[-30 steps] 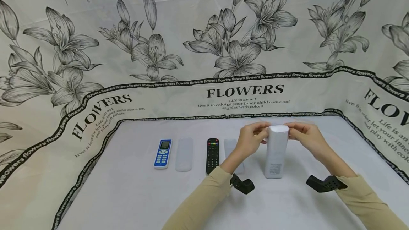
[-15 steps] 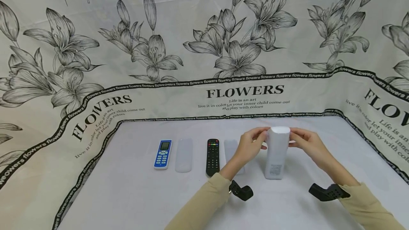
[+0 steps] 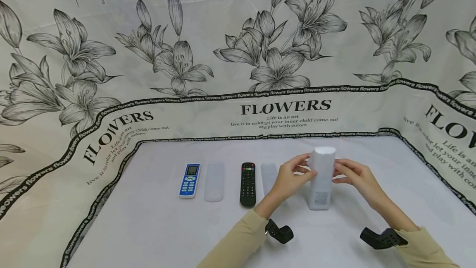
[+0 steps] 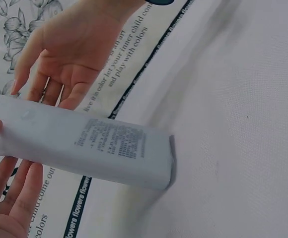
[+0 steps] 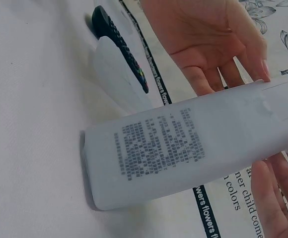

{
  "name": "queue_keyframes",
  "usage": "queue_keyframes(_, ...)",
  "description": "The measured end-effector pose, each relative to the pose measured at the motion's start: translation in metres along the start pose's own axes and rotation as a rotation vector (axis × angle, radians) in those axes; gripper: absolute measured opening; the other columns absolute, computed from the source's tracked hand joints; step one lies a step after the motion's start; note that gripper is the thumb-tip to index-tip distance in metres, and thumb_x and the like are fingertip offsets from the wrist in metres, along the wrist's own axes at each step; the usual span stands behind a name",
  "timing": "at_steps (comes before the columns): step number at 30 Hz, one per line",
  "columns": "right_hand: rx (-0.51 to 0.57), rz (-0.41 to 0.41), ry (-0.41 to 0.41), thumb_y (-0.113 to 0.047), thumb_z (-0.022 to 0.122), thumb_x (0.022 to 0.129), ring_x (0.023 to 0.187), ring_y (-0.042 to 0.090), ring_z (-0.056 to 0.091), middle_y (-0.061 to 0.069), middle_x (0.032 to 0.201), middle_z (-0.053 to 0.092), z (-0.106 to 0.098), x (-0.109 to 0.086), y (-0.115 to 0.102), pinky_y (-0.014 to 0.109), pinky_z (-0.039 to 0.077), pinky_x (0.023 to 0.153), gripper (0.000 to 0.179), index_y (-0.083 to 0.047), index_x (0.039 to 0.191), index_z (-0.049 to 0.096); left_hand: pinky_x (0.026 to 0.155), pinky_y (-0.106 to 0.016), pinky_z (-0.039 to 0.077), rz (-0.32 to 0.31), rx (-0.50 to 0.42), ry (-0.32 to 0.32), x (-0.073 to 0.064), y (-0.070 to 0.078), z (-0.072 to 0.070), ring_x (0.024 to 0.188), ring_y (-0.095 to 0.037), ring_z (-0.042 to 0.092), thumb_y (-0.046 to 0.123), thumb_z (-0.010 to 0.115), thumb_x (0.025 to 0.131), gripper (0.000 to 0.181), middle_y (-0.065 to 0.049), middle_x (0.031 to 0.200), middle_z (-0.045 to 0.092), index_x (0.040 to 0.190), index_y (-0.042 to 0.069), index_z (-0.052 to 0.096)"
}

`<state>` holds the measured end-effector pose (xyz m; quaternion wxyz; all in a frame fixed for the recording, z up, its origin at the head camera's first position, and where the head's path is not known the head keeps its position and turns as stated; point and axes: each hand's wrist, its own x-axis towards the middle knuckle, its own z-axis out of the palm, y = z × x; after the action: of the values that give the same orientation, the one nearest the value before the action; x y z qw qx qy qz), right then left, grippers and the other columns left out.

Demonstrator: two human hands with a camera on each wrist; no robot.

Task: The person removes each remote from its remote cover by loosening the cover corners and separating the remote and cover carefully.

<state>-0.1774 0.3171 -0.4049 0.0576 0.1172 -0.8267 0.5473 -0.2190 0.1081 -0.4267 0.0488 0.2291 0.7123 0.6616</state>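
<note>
A white remote control (image 3: 322, 181) in a translucent sleeve stands upright on the table, its printed back label facing me. At its left side, my left hand (image 3: 291, 177) pinches it in the upper half, thumb on the near face and fingers behind. My right hand (image 3: 357, 177) holds the opposite side with its fingertips. In the left wrist view the remote's lower end meets the cloth, with the left fingers (image 4: 20, 198) beside its upper part. The right wrist view shows the same label close up, with the right fingers (image 5: 273, 193) along one edge.
To the left lie a blue-and-white remote (image 3: 189, 180), a translucent sleeve (image 3: 214, 181), a black remote (image 3: 248, 184) and another translucent sleeve (image 3: 268, 173), partly hidden by the left hand. A floral cloth (image 3: 284, 115) hangs behind the white table (image 3: 156, 222).
Both hands have slid down from the remote's top edge to lower on its sides. The left thumb now lies on the near face. The remote stays upright in nearly the same spot.
</note>
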Motion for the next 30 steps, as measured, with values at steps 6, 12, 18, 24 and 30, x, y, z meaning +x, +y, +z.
queue_keyframes(6,-0.008,-0.060,0.010,-0.006,0.051,0.098,0.088,-0.005,0.063,-0.028,0.102,0.060,0.004,0.002,-0.001,0.020,0.056,0.071,0.030,0.005,0.125,0.053,0.072,-0.014,0.051,0.044,0.034,0.061,0.000,0.000,0.000,0.091,-0.002,0.064,0.015,0.069,0.088,0.046,-0.009,0.116,0.067,0.133,0.014,0.057)
queue_keyframes(12,-0.104,-0.036,0.077,-0.010,0.059,0.094,0.092,-0.013,0.056,-0.033,0.099,0.056,0.010,0.005,-0.004,0.013,0.053,0.074,0.040,0.012,0.126,0.050,0.077,-0.014,0.053,0.067,0.002,0.126,0.001,-0.003,0.000,0.094,-0.006,0.066,0.012,0.070,0.087,0.039,-0.011,0.117,0.068,0.124,0.006,0.063)
queue_keyframes(18,-0.142,-0.012,0.103,-0.012,0.063,0.092,0.092,-0.017,0.053,-0.035,0.097,0.055,0.010,0.005,-0.003,0.008,0.048,0.075,0.040,0.011,0.123,0.054,0.078,-0.016,0.054,0.058,-0.060,0.150,0.002,-0.004,0.004,0.093,-0.010,0.068,0.004,0.070,0.084,0.033,-0.016,0.108,0.071,0.116,-0.001,0.066)
queue_keyframes(24,-0.114,0.049,0.077,-0.014,0.064,0.092,0.090,-0.008,0.060,-0.034,0.094,0.056,0.008,0.007,-0.003,0.010,0.049,0.074,0.042,0.012,0.124,0.053,0.075,-0.017,0.055,0.059,-0.103,0.213,0.002,-0.004,0.011,0.083,-0.004,0.067,-0.003,0.068,0.078,0.030,-0.017,0.097,0.073,0.107,-0.002,0.070)
queue_keyframes(30,-0.076,0.115,0.050,-0.014,0.063,0.093,0.086,-0.011,0.059,-0.031,0.090,0.059,0.006,0.009,-0.006,0.012,0.050,0.074,0.042,0.013,0.123,0.052,0.072,-0.016,0.055,0.081,-0.091,0.257,0.002,-0.003,0.014,0.079,-0.007,0.069,-0.003,0.066,0.076,0.026,-0.017,0.092,0.073,0.101,-0.003,0.072)
